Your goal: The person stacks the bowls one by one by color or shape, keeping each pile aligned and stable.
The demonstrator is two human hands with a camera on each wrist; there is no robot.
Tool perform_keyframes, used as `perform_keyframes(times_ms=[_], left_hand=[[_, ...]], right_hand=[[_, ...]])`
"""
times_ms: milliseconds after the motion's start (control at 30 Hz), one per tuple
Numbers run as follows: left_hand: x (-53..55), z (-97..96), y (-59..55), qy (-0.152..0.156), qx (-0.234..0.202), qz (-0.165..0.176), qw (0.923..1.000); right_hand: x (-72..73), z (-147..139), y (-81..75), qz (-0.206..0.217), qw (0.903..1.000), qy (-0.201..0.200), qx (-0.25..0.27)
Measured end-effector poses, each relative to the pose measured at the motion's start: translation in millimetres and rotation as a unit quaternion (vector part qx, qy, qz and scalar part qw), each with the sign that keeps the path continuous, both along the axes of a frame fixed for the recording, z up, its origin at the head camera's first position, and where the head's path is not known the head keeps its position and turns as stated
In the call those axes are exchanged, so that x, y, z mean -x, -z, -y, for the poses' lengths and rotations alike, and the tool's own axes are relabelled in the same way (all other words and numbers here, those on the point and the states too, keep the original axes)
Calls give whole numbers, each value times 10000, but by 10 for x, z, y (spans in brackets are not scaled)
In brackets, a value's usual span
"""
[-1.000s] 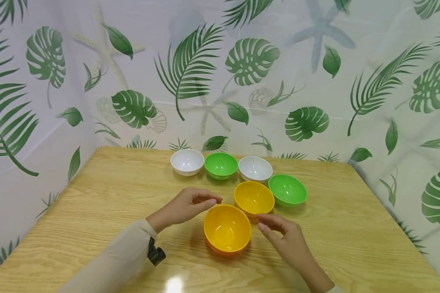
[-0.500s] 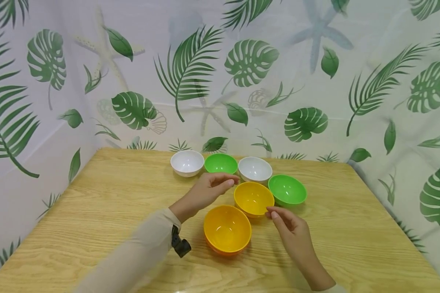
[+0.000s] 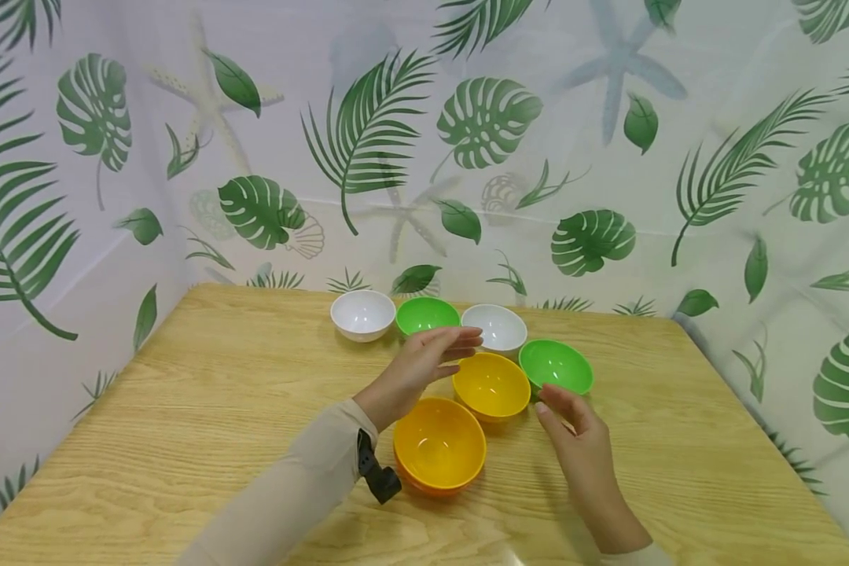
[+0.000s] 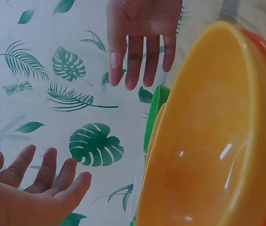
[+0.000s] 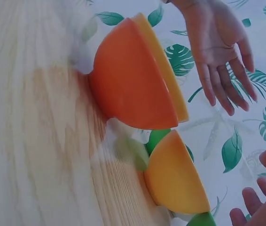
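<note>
My left hand hovers with extended fingers above the left rim of the farther yellow bowl, partly hiding the green bowl and white bowl behind. Near the right green bowl, my right hand is held with relaxed, slightly bent fingers and holds nothing. The nearer yellow bowl sits nested in an orange bowl, whose side shows in the right wrist view. In the left wrist view, both the left hand and the right hand have spread fingers with nothing in them.
Another white bowl stands at the back left of the row. The bowls rest on a wooden table with a leaf-patterned cloth behind and at the sides. A black strap device is on the left wrist.
Both hands have moved away from beside the nearer yellow bowl, forward and to the right: the left to the farther yellow bowl, the right toward the right green bowl. The bowls have stayed put.
</note>
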State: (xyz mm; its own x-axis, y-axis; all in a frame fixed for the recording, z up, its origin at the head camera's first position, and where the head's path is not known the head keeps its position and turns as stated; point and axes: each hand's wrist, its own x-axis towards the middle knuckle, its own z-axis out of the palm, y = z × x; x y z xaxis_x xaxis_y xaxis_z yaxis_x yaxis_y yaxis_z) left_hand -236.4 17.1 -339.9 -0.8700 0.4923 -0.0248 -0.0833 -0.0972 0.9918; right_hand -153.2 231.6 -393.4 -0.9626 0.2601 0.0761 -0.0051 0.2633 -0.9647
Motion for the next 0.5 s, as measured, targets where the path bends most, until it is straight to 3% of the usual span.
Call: perform_keyframes(times_ms=[133,300,400,500], left_hand=[[20,-22,18,12,-226,185,9996],[46,-55,60,-185,-302,358,9987],[48,-74,66,-360,-304,508,9976],[55,-95,77,-485,-282,600,9966]], right_hand=[[3,-41,-20,320,9933,81,1109],[7,-78,-9,513,9660,113,2532],[24,-92,17,805,9502,130,3006],[56,-79,46,1103,9420,95,3167]])
